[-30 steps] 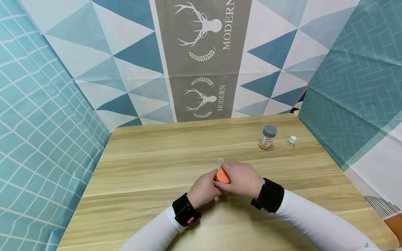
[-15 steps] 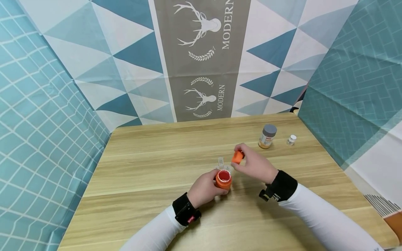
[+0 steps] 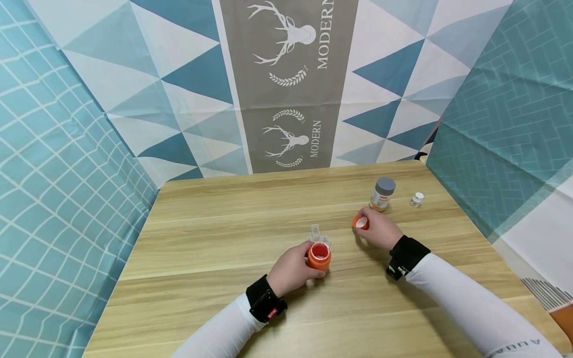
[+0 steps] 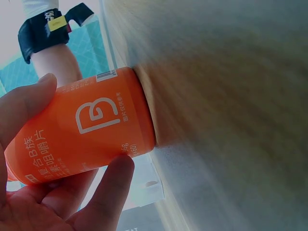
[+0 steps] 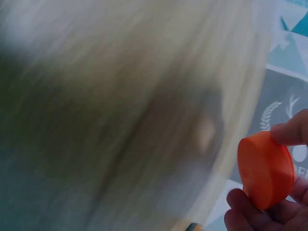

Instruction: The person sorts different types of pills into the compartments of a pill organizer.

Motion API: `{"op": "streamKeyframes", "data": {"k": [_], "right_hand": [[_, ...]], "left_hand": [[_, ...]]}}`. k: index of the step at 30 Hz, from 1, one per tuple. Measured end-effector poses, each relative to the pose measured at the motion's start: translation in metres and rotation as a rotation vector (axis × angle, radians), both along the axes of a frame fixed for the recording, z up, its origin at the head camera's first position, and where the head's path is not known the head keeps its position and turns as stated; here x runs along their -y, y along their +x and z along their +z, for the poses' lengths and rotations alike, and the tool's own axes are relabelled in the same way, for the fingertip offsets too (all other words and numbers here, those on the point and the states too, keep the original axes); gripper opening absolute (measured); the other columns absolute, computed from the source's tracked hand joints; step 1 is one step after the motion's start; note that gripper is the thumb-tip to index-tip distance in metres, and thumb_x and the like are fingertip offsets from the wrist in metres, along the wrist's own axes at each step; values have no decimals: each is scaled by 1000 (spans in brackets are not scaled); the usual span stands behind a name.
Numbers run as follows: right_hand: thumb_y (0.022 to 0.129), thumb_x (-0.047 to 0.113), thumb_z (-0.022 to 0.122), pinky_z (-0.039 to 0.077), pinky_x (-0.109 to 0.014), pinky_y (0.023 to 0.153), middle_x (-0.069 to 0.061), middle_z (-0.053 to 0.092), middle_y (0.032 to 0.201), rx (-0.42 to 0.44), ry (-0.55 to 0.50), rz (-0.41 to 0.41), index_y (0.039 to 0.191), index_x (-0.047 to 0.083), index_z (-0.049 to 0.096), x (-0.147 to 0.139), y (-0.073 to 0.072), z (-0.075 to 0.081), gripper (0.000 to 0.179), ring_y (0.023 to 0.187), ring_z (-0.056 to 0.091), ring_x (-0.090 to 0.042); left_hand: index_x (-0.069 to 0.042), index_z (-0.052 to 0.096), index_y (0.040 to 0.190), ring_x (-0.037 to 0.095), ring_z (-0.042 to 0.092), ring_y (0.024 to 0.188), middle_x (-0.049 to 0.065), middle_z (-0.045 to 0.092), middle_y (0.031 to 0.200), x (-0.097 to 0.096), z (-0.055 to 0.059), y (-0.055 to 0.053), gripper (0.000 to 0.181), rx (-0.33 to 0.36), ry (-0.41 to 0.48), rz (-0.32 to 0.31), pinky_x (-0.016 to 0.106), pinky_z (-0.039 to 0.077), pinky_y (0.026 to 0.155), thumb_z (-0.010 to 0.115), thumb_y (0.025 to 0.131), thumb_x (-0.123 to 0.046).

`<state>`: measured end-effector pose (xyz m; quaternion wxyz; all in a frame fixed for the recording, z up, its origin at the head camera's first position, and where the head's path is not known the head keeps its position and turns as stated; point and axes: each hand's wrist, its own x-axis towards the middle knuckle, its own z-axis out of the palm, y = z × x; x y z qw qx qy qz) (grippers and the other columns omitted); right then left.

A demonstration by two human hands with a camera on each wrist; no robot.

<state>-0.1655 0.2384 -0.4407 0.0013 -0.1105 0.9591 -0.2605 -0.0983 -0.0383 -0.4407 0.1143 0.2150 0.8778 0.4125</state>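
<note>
My left hand grips an orange supplement bottle, its mouth uncovered and facing up. In the left wrist view, thumb and fingers wrap the printed bottle, whose base meets the tabletop. To the right, my right hand pinches the bottle's orange cap by its rim, its white inside facing the head camera. The right wrist view shows that cap held between thumb and fingers. Just behind the bottle lies a small clear plastic case with a raised lid, partly hidden by the bottle.
A grey-lidded jar stands just beyond my right hand. Right of it is a small white bottle. The wooden table ends at a patterned cloth backdrop, with blue-green cloths on both sides.
The cap came off the bottle, and my right hand carried it right toward the grey-lidded jar, turning its inside upward. My left hand stayed in place on the bottle.
</note>
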Motion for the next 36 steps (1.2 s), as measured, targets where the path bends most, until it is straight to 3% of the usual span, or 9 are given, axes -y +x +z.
{"op": "streamKeyframes", "data": {"k": [7, 14, 21, 24, 31, 36], "right_hand": [[87, 21, 70, 48, -49, 87, -23, 57, 124, 52, 54, 37, 138, -5, 44, -7, -5, -14, 62, 105, 56, -29], [84, 17, 68, 44, -51, 92, -27, 56, 122, -7, 141, 126, 129, -8, 53, -10, -9, -22, 54, 108, 52, -34], [86, 17, 66, 42, -53, 95, -26, 51, 128, -6, 116, 119, 134, -7, 48, -8, -8, -22, 57, 114, 47, -36], [89, 20, 64, 40, -54, 97, -25, 48, 131, -54, 100, 113, 134, -5, 48, -7, -7, -19, 54, 118, 42, -37], [89, 20, 66, 44, -50, 94, -17, 58, 123, -236, 72, 150, 121, 1, 60, 10, -6, -8, 38, 116, 48, -30], [89, 26, 68, 49, -47, 89, -15, 63, 120, -173, 94, 239, 122, 3, 62, 35, -1, -6, 41, 106, 56, -25]], "left_hand": [[-17, 61, 118, 5, 58, 95, -6, 66, 106, -1, 1, 0, 51, 3, 9, -2, 33, 51, 84, 84, 73, -21], [-18, 60, 118, 4, 58, 94, -7, 66, 106, -2, -1, -1, 52, 10, 13, -3, 33, 51, 84, 84, 73, -21], [-18, 60, 125, 5, 58, 97, -6, 66, 111, -1, -2, -1, 57, 20, 21, -1, 35, 50, 86, 84, 74, -23], [-19, 59, 127, 5, 57, 97, -8, 65, 111, 2, -1, -1, 59, 16, 5, 16, 36, 49, 87, 84, 74, -26], [-17, 58, 130, 12, 53, 102, -1, 61, 116, 15, 8, -9, 60, -81, 14, 66, 42, 46, 91, 82, 75, -27], [-16, 57, 131, 16, 54, 98, 4, 57, 117, 23, 13, -21, 61, -150, -26, 98, 42, 48, 87, 81, 75, -19]]}}
